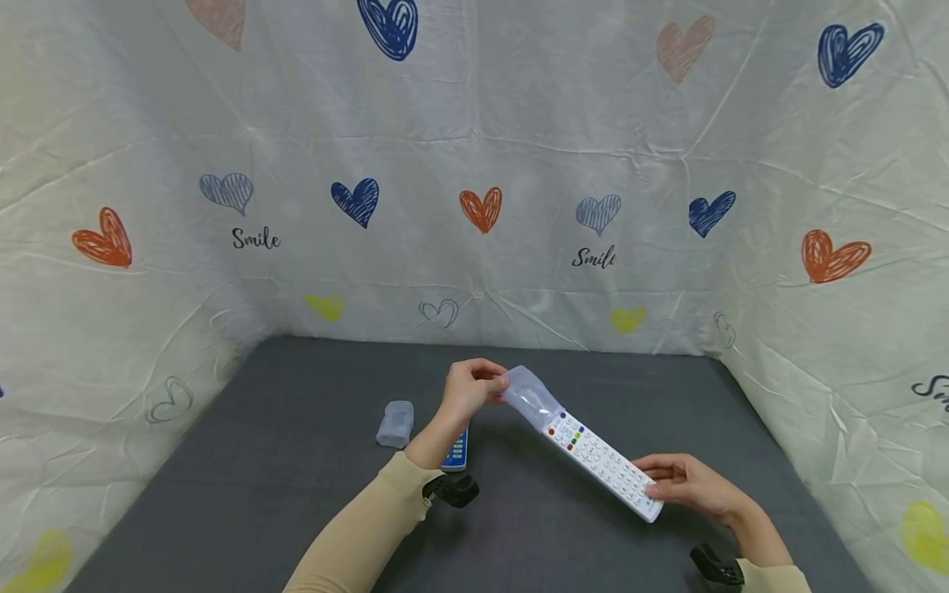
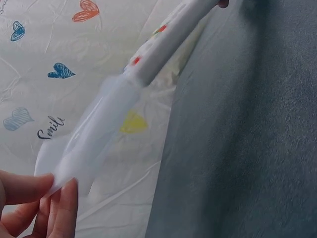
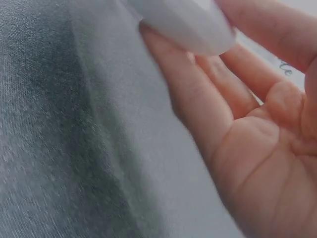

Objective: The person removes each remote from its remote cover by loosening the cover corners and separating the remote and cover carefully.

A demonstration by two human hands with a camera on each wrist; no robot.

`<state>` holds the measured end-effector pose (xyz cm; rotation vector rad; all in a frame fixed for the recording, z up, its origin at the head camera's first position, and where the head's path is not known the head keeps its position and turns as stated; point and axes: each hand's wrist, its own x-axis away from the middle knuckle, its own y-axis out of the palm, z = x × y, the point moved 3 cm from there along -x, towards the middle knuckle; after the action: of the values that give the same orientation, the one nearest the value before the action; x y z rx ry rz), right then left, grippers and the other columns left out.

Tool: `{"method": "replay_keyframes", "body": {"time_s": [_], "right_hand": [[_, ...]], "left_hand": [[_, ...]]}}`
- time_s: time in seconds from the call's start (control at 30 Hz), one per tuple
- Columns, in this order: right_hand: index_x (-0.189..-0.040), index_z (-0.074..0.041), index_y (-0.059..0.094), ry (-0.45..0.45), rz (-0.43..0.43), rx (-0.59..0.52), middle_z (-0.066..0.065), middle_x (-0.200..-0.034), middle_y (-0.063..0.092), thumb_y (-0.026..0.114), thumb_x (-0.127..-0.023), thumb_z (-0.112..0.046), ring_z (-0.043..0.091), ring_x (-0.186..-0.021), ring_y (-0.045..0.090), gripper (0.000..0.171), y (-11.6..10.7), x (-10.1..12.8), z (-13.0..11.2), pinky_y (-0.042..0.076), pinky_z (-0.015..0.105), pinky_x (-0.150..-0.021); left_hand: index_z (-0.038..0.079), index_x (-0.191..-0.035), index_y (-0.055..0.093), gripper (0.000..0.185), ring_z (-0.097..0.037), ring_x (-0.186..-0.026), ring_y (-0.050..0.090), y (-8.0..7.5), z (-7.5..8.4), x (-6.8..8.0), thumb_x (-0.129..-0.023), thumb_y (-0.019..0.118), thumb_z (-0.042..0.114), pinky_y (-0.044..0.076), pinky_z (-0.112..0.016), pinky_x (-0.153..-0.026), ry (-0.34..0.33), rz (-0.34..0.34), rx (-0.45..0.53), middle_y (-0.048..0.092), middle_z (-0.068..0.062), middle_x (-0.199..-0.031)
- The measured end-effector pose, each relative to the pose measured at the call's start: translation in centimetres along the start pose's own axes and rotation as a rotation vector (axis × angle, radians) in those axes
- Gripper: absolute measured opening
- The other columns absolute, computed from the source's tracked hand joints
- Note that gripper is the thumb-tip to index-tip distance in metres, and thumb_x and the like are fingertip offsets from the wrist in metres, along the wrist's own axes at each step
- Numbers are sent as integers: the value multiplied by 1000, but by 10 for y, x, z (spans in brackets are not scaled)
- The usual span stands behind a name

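Note:
A white remote control (image 1: 600, 465) with many buttons slants down to the right above the table. My right hand (image 1: 689, 486) grips its lower end between thumb and fingers; that end also shows in the right wrist view as a smooth white tip (image 3: 193, 25). A translucent sleeve (image 1: 532, 397) covers only the remote's upper end. The left hand (image 1: 474, 387) pinches the sleeve's far end, and in the left wrist view the thumb and fingers (image 2: 64, 203) press its film together.
Partly hidden behind the left forearm lies a blue remote control (image 1: 456, 453). Left of it is a folded translucent sleeve (image 1: 396, 423). Dark cloth covers the table (image 1: 311, 494), and a white curtain (image 1: 534, 247) printed with hearts encloses its back and sides.

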<state>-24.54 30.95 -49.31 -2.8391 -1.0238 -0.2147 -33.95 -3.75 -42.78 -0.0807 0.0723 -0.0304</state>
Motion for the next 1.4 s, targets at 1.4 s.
{"method": "replay_keyframes", "body": {"time_s": [1.4], "right_hand": [[-127, 19, 38, 197, 524, 65, 14, -101, 65, 71, -83, -9, 13, -84, 64, 61, 41, -32, 2, 55, 30, -73]], "left_hand": [[5, -88, 74, 8, -8, -60, 56, 35, -45, -7, -81, 73, 7, 53, -25, -58, 50, -203, -337, 70, -7, -81]]}}
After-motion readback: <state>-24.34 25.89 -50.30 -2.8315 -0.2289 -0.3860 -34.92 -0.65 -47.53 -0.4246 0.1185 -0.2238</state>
